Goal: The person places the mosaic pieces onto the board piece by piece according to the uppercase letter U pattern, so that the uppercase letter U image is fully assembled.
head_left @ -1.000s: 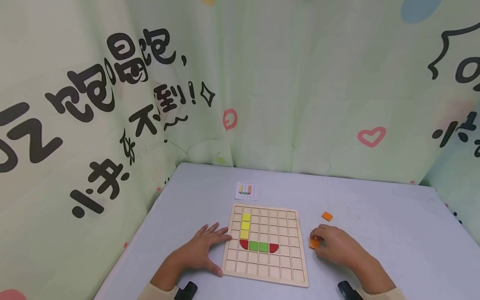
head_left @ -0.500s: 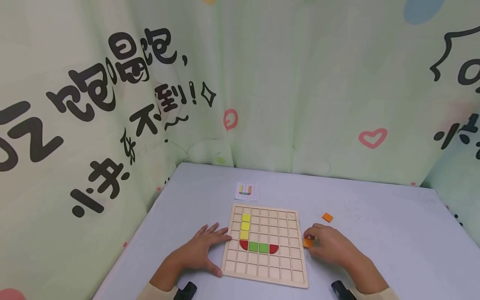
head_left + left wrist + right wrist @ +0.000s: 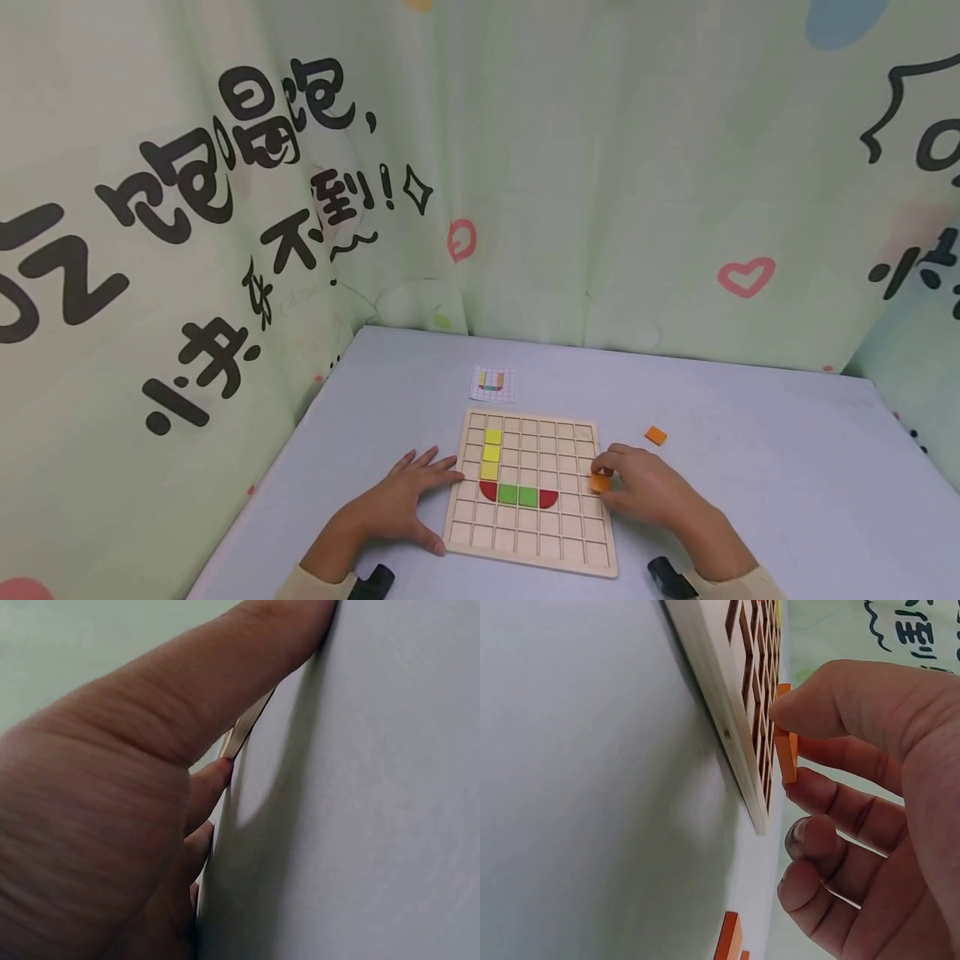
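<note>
A wooden grid board (image 3: 566, 527) lies on the table. Several yellow tiles (image 3: 491, 453) stand in a column on it, above a row of green tiles (image 3: 517, 496) with a red quarter-round tile (image 3: 548, 499) at each end. My left hand (image 3: 397, 500) rests at the board's left edge, fingers spread, thumb near the front corner. Between thumb and fingers, my right hand (image 3: 648, 487) pinches an orange square tile (image 3: 787, 757) over the board's right edge. In the right wrist view the tile is held clear of the grid, its other fingers loosely curled.
Another orange tile (image 3: 656, 436) lies on the table right of the board, beyond my right hand. A small printed card (image 3: 493, 384) with a coloured grid pattern lies behind the board. A printed curtain (image 3: 525, 208) hangs along the table's far side.
My right hand has carried the orange tile leftward, from the table right of the board to above its right edge. My left hand has stayed in place.
</note>
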Motion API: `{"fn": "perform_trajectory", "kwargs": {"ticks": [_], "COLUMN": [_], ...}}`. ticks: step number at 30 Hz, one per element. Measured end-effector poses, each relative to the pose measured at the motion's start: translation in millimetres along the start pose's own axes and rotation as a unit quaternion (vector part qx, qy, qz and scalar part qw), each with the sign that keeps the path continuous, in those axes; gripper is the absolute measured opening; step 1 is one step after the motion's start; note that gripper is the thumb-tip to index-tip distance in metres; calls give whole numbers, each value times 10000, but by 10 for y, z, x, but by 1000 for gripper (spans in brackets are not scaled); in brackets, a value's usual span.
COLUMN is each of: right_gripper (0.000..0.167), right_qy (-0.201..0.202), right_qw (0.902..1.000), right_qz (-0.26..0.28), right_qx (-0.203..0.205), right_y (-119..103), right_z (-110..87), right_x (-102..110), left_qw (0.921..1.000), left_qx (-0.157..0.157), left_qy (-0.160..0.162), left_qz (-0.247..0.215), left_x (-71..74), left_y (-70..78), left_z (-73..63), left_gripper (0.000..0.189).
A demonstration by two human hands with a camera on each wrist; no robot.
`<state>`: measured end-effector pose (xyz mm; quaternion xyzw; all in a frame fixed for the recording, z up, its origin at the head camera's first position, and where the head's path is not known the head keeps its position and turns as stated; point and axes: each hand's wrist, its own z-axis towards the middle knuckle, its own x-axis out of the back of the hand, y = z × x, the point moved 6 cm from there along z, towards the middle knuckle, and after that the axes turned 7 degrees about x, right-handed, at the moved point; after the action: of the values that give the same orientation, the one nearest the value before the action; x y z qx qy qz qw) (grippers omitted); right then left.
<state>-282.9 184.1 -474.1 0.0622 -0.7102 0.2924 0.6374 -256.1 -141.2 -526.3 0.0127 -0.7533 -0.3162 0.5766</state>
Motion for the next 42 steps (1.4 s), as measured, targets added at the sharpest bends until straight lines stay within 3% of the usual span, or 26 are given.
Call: {"fn": "perform_trajectory", "kwargs": {"ticks": [15,24,42], "right_gripper": [29,29,28], "right_qy": [84,240,9], "right_qw": [9993,9969,9955], "right_qz": [228,166,213], "right_qx": [297,734,923], "right_y": [-162,-289,-418], "right_z": [113,166,314], "right_x": [-82,-72,-202], "left_qw": [10000,10000,9999], "left_qx": [-10,59,104], "left_qy": [-42,-23,5], "left_qz": [-39,2,-24], "left_x": [7,37,8], "left_y": [52,81,18], "left_z": [-10,9,8], "left_gripper": [101,101,100]}}
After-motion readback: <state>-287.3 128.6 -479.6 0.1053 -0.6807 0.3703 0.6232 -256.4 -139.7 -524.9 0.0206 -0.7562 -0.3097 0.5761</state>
